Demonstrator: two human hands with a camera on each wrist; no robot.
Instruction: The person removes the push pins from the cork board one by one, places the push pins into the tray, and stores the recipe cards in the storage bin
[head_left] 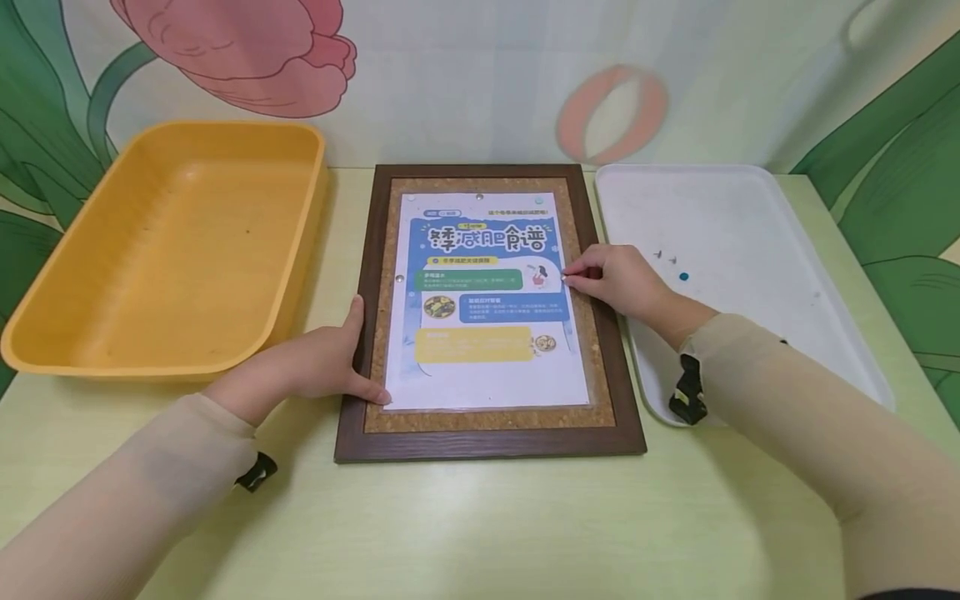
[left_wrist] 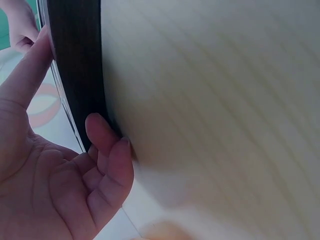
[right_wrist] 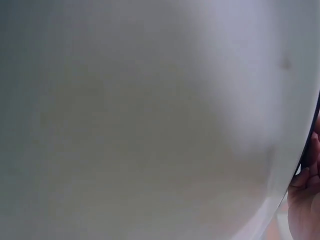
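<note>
A printed poster (head_left: 472, 385) lies on a cork board (head_left: 480, 419) with a dark brown wooden frame (head_left: 491, 444). Silver thumbtacks show at its top edge (head_left: 480, 197) and left edge (head_left: 399, 278). My left hand (head_left: 318, 362) holds the frame's left side: the thumb rests on the poster's lower left corner, and in the left wrist view curled fingers (left_wrist: 112, 175) lie against the frame's outer edge. At the poster's right edge, my right hand (head_left: 622, 279) pinches a small thumbtack (head_left: 565, 277) between thumb and index finger, mostly covered by the fingertips.
A yellow plastic bin (head_left: 202, 242) stands to the left. On the right, partly under my right forearm, lies a white tray (head_left: 720, 208) with a few loose tacks (head_left: 672, 259) and a blue one (head_left: 684, 276). A wall with painted flowers (head_left: 465, 83) rises behind the table (head_left: 487, 533).
</note>
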